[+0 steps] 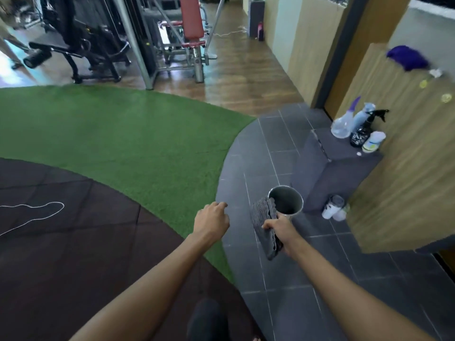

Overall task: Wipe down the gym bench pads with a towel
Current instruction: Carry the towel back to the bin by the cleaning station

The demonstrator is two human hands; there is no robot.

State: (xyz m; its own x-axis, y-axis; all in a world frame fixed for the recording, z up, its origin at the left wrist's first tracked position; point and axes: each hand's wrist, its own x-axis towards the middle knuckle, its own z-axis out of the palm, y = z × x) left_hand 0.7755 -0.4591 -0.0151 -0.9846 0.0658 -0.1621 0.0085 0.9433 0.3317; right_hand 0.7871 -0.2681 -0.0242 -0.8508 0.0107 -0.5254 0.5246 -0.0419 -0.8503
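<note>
Two bare forearms reach forward over a floor made of three surfaces. At far left lies a dark rubber mat point(61, 242) with faint seams, and a thin white cord point(37, 212) loops loosely across it. Beyond that curves a band of green artificial turf point(123, 134), short and fuzzy. Behind the turf, on wood-look flooring, stand a black padded bench point(71, 43) on a metal frame and, further right, a machine with a red upholstered pad point(192, 18) tilted upright.

The left hand point(211, 221) hangs above the edge where turf meets grey tile, palm down, fingers loosely curled with small gaps between them, holding nothing.

The right hand point(280, 230) is clenched around a grey towel point(264, 222), a ribbed, folded cloth. The towel passes through the fist: its upper part rises above the fingers and leans against the rim of a round metal bin point(288, 200), while its lower end droops below the knuckles. Whether the towel actually touches the bin is hard to tell.

Right of the bin sits a dark block point(330, 173) carrying spray bottles point(354, 126), clear, pale blue and black, set close together. Two white tubs point(334, 210) rest on the square grey tiles point(258, 148) at its base. A wood-grain counter point(406, 143) stands at far right with a purple cloth point(407, 57) bunched on top.
</note>
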